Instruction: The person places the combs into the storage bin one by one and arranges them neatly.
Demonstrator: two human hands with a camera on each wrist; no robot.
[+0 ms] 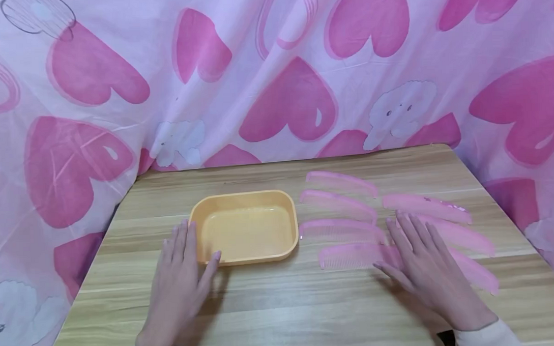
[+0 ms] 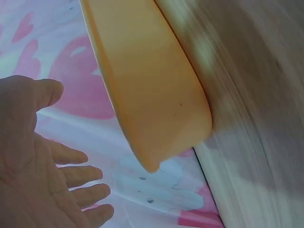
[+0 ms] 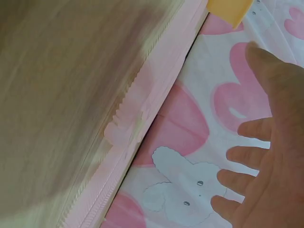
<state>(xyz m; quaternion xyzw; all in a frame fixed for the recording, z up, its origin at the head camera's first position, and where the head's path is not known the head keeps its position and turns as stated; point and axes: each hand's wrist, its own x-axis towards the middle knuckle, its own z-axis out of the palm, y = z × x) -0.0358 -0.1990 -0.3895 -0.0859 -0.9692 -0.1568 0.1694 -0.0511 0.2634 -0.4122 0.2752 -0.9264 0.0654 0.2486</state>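
Observation:
A shallow yellow-orange tray [image 1: 243, 256] with rounded corners sits on the wooden table, nothing inside it. My left hand [image 1: 177, 281] is held by its near left corner, fingers extended; the left wrist view has a gap between these fingers and the tray wall [image 2: 152, 85]. To the right, several translucent pink combs lie in two columns, among them a front left comb [image 1: 348, 257] and a back right comb [image 1: 420, 203] with dark marks. My right hand [image 1: 429, 272] hovers over the nearer combs, fingers spread and holding nothing, partly hiding them. In the right wrist view, combs [image 3: 152, 85] lie beside that hand.
The wooden table [image 1: 281, 305] has its back edge against a pink curtain [image 1: 263, 51] printed with hearts and white cartoon animals. The curtain also hangs along the left and right sides. Pale sleeves [image 1: 486, 336] cover the wrists.

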